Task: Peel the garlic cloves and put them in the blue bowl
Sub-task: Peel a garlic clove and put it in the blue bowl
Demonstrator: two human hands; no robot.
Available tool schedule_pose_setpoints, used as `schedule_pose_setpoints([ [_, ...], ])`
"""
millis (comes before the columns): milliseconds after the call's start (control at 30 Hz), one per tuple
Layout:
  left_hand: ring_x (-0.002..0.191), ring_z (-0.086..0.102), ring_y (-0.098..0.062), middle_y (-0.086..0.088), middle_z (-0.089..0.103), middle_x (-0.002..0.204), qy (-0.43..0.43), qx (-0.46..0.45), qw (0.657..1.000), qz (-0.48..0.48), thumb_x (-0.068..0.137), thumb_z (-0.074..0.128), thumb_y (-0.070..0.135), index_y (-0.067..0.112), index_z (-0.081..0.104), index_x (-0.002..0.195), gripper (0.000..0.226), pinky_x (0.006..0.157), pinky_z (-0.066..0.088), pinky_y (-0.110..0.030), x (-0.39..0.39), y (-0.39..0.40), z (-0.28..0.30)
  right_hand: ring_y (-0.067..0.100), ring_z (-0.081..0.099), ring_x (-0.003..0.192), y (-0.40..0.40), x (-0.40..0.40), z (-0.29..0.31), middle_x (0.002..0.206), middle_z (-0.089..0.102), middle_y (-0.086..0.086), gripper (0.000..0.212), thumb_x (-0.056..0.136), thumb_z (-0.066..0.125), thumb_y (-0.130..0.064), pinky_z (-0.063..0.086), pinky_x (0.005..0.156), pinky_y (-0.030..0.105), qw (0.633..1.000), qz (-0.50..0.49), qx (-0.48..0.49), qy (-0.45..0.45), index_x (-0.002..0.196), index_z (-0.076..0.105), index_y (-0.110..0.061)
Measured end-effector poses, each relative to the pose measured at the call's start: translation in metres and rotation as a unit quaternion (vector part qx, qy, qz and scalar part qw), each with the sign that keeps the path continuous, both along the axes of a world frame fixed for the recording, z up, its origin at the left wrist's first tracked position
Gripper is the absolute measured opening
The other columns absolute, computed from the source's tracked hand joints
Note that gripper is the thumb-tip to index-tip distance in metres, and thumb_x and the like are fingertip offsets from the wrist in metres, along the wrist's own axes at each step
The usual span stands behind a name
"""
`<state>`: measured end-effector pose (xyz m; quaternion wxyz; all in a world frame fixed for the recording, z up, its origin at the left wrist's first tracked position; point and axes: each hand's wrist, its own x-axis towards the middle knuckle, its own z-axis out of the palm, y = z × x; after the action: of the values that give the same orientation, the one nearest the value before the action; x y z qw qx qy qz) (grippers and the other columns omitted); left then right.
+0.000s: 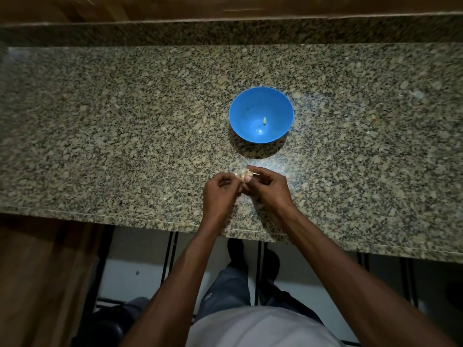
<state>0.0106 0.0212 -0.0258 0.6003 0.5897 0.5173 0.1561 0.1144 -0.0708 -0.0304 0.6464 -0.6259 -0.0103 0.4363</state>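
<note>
A dim kitchen holds a speckled grey-and-tan granite surface [125, 121] with a raised granite backsplash and wood panelling behind it; below its near edge, pale floor tiles and the person's legs show.

A round blue plastic bowl [240, 106] stands near the middle of the surface. Inside it lies one small pale yellow-green peeled garlic clove [264, 120], alone on the bowl's floor.

Just in front of the bowl, well short of its rim, both hands meet over the surface. The left hand [220, 191] has its fingers curled in, and the right hand [269, 186] pinches with thumb and forefinger; between them they hold a small papery, cream-coloured garlic piece [242, 174], with loose skin flaring around it. Whether this is a single clove or a small cluster is too small to tell.

Judging by this, the task is at an early stage: one clove is peeled and in the bowl, a second is being stripped of its skin, and it has yet to go in. No further cloves are plainly visible on the surface, so how many remain cannot be told.
</note>
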Motion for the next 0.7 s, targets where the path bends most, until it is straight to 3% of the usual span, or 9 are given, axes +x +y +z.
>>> schedule_pose_setpoints([
  [100,0.088,0.075,-0.025,-0.018,0.078,0.096,-0.097,-0.113,0.984,0.098,0.098,0.069,0.008,-0.004,0.072,0.106,0.014,0.083,0.062,-0.033,-0.007,0.001,0.001,0.019,0.077,0.096,0.005,0.012,0.006,0.111,0.079,0.011,0.034,0.096,0.075,-0.009,0.062,0.096,0.045,0.990,0.040,-0.057,-0.123,0.130,0.072,-0.006],
  [167,0.094,0.075,-0.029,-0.021,0.076,0.102,-0.144,-0.160,0.967,0.132,0.095,0.072,0.004,-0.007,0.069,0.111,0.019,0.087,0.062,-0.033,-0.011,0.003,0.003,0.012,0.073,0.106,0.010,0.024,0.014,0.123,0.076,0.006,0.034,0.098,0.073,-0.014,0.059,0.100,0.038,0.943,0.132,-0.112,-0.283,0.132,0.073,-0.011],
  [233,0.094,0.074,-0.030,-0.023,0.075,0.102,-0.162,-0.176,0.962,0.129,0.091,0.075,0.000,-0.006,0.068,0.113,0.023,0.085,0.062,-0.030,-0.015,0.004,0.007,0.023,0.068,0.120,0.016,0.033,0.018,0.137,0.069,0.012,0.039,0.097,0.067,-0.002,0.055,0.104,0.039,0.879,0.224,-0.146,-0.396,0.135,0.071,-0.012],
  [333,0.091,0.075,-0.027,-0.020,0.077,0.100,-0.152,-0.147,0.972,0.104,0.090,0.077,-0.001,0.001,0.072,0.109,0.020,0.078,0.062,-0.028,-0.019,0.000,0.014,0.030,0.066,0.121,0.015,0.036,0.023,0.138,0.066,0.015,0.045,0.094,0.063,0.005,0.056,0.101,0.040,0.827,0.264,-0.160,-0.469,0.135,0.071,-0.012],
  [400,0.092,0.076,-0.023,-0.012,0.079,0.101,-0.132,-0.099,0.985,0.057,0.092,0.077,0.003,0.004,0.076,0.109,0.018,0.078,0.061,-0.027,-0.020,-0.003,0.019,0.022,0.068,0.113,0.005,0.036,0.034,0.133,0.069,0.012,0.032,0.099,0.064,-0.005,0.055,0.093,0.026,0.850,0.222,-0.137,-0.458,0.130,0.074,-0.009],
  [467,0.094,0.077,-0.017,-0.006,0.080,0.103,-0.127,-0.063,0.990,0.001,0.092,0.077,0.007,0.005,0.078,0.112,0.020,0.077,0.061,-0.027,-0.019,-0.009,0.024,0.007,0.071,0.104,-0.008,0.036,0.043,0.128,0.074,0.004,0.029,0.100,0.070,-0.023,0.053,0.083,0.013,0.894,0.206,-0.100,-0.384,0.127,0.076,-0.014],
  [533,0.098,0.077,-0.017,-0.005,0.081,0.103,-0.122,-0.033,0.991,-0.049,0.091,0.080,0.011,0.004,0.079,0.112,0.022,0.082,0.063,-0.032,-0.016,-0.014,0.026,0.001,0.074,0.098,-0.019,0.033,0.046,0.122,0.077,-0.001,0.033,0.095,0.077,-0.032,0.060,0.081,0.019,0.917,0.240,-0.080,-0.308,0.126,0.077,-0.019],
  [633,0.095,0.078,-0.021,-0.006,0.081,0.099,-0.078,0.022,0.992,-0.092,0.084,0.087,0.017,0.006,0.079,0.107,0.026,0.087,0.064,-0.043,-0.011,-0.020,0.021,0.001,0.076,0.089,-0.033,0.030,0.037,0.104,0.081,-0.004,0.029,0.085,0.087,-0.024,0.062,0.078,0.024,0.924,0.224,-0.097,-0.295,0.113,0.082,-0.020],
  [700,0.089,0.078,-0.017,-0.004,0.080,0.094,-0.045,0.065,0.991,-0.112,0.084,0.088,0.021,0.009,0.079,0.102,0.024,0.083,0.065,-0.041,-0.006,-0.024,0.017,0.002,0.076,0.082,-0.041,0.032,0.034,0.090,0.081,-0.007,0.019,0.081,0.090,-0.023,0.062,0.073,0.027,0.930,0.197,-0.111,-0.288,0.100,0.085,-0.022],
])
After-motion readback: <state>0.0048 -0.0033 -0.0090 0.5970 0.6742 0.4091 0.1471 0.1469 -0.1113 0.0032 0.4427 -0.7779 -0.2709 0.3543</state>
